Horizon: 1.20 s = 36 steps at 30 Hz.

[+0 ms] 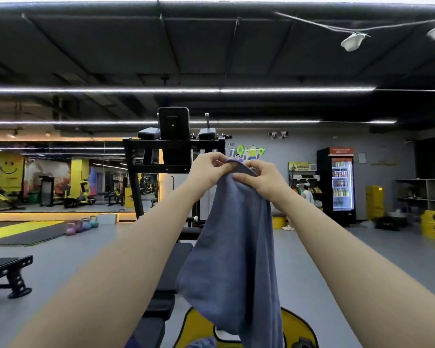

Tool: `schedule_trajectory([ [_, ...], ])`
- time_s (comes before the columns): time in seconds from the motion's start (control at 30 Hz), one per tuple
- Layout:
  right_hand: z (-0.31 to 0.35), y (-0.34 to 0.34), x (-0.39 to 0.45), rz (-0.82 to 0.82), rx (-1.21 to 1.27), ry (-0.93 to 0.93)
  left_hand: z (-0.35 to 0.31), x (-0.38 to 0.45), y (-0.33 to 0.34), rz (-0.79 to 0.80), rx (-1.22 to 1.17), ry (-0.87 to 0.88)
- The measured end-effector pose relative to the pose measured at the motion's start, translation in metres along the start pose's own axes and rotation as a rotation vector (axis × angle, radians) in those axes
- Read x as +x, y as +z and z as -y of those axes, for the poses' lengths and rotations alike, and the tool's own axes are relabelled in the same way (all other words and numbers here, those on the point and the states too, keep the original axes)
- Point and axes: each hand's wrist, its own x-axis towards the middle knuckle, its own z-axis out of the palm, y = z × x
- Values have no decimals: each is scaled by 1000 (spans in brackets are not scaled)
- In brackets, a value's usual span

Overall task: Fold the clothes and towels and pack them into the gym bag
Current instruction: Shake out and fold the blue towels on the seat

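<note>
Head view: both arms raised forward. Left hand [209,169] and right hand [260,177] pinch the top edge of a blue-grey terry towel [232,249] with curled fingers [241,177]. Towel hangs free above a black padded bench [172,277].

Long white light strips [178,90] cross the dark ceiling and give even, cool light — a warm yellow glow comes from the far left. Wide-angle bending curves the edges; a hanging lamp [352,41] at upper right smears — distant detail stays soft.
</note>
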Motion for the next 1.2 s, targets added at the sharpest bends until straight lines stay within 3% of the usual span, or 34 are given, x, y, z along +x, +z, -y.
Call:
schedule_trajectory([
  [0.17, 6, 2, -4, -54, -6, -17, -1, -13, 4, 15, -116, -75],
  [0.23, 6, 1, -6, -86, -8, -14, 2, -24, 5, 133, -222, -151],
  [0.37, 4, -4, -10, -140, -12, 4, 12, -42, 2, 381, -128, -239],
  [0.43, 2, -6, -13, -155, -31, 4, 20, -46, 2, 337, -100, -232],
  [0.57, -3, -9, -30, -94, 29, 68, 32, -49, 7, 49, -85, -129],
  [0.7, -12, -10, -44, 147, 77, 231, 27, -55, 18, 128, -38, -123],
  [0.77, -14, -12, -47, 174, 39, 256, 25, -57, 19, 172, 11, -110],
  [1.0, -20, -26, -51, -116, -145, 126, 34, -63, -3, 339, 253, -112],
  [1.2, -25, -35, -56, -309, -216, 103, 46, -76, -27, 187, 408, -117],
])
